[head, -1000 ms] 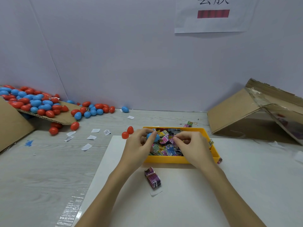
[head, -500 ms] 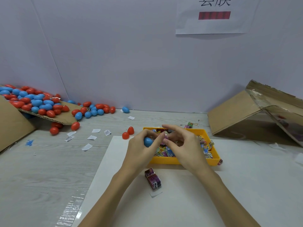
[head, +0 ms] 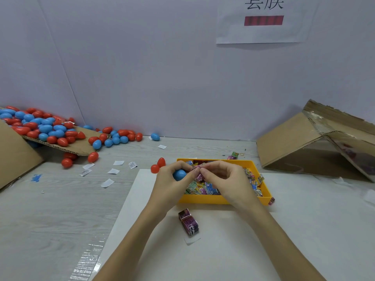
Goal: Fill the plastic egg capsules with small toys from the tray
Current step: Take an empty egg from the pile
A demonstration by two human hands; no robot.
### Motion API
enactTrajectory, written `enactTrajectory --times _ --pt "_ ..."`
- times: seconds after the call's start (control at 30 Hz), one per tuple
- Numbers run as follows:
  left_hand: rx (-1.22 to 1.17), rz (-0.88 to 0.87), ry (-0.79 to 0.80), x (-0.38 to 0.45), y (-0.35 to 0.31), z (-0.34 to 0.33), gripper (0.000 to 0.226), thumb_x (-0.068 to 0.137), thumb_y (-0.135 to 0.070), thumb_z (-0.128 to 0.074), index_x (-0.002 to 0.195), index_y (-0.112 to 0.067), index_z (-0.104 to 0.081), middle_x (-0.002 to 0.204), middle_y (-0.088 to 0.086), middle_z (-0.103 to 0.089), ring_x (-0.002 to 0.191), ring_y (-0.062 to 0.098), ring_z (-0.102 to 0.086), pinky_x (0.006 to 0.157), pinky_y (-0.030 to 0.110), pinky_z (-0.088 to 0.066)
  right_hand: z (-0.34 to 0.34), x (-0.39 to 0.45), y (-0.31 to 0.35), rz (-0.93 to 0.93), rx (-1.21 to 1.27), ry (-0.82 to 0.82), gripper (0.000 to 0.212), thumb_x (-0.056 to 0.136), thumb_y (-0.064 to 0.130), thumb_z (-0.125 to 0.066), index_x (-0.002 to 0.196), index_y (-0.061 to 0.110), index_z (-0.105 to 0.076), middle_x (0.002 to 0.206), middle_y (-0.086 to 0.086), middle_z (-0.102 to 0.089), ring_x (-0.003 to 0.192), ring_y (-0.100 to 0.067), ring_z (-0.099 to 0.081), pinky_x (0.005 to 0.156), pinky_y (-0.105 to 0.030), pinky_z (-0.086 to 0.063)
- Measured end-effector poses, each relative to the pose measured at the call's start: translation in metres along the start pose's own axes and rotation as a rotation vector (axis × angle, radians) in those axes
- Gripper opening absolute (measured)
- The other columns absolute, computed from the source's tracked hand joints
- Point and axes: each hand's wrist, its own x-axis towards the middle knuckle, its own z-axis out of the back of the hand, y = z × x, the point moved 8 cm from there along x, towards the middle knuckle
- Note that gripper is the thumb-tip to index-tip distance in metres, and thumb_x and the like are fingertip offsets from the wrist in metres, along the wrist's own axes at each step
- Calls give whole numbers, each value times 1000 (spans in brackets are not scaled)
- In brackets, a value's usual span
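A: Start at the left. How many eggs?

B: Too many to count surely. A heap of red and blue egg capsules spills over a cardboard flap onto the desk. Apart from the heap, one blue egg lies alone by the wall, and two red eggs sit just beside the tray's left end. About seven white paper scraps lie scattered between.

A: And the hands?

B: Two. The left hand curls round a blue egg half, glossy and rounded, held above the yellow tray. The right hand meets it, thumb and forefinger pinching a small pink-wrapped toy at the egg's edge; the left fingers touch it too.

A: The tray?

B: One, on a white sheet, packed with small printed packets in pink, green, blue and yellow; their print is too small to read. One purple box lies in front of the tray, showing a "6".

A: Farther right?

B: One cardboard box tipped on its side. On the wall, one paper sign with two Chinese characters, cut off at the top, above a red bar.
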Motion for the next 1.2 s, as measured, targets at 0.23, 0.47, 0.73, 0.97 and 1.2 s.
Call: enactTrajectory --times 0.23,0.47,0.73,0.97,1.2 --pt "-57 51 7 0 1 -3 26 86 -51 -69 80 -27 -76 79 -8 -73 81 5 -73 67 14 -54 -4 -1 -4 -105 95 86 6 90 28 -76 94 26 -80 89 3 -79 81 -3 -72 69 -19 -56" --pt "-281 231 66 7 16 0 34 106 -11 -39 120 -24 -66 94 7 -58 65 6 -56 58 15 -46 13 0 -8 -74 -29 -117 6 92 29 -75 92 23 -77 82 9 -77 82 -3 -72 70 -18 -56" --pt "-113 27 67 0 -4 0 25 92 -36 -69 111 -20 -68 101 -12 -73 85 12 -75 68 21 -58 10 0 -5 -64 -83 -84 18 98 33 -68 90 20 -78 82 2 -77 80 -9 -73 64 -17 -53" --pt "-138 117 56 -1 0 0 27 106 -27 -53 121 -17 -73 110 0 -74 92 21 -77 85 29 -60 6 -2 0 -26 -77 -43 17 99 31 -66 90 21 -78 82 4 -77 79 -10 -73 63 -15 -53" --pt "-119 130 65 0 0 0 25 105 -19 -55 125 -21 -70 117 -1 -74 94 16 -78 88 29 -62 10 -2 0 -27 -78 -73 19 100 30 -65 88 23 -77 81 2 -77 79 -11 -73 64 -16 -54"
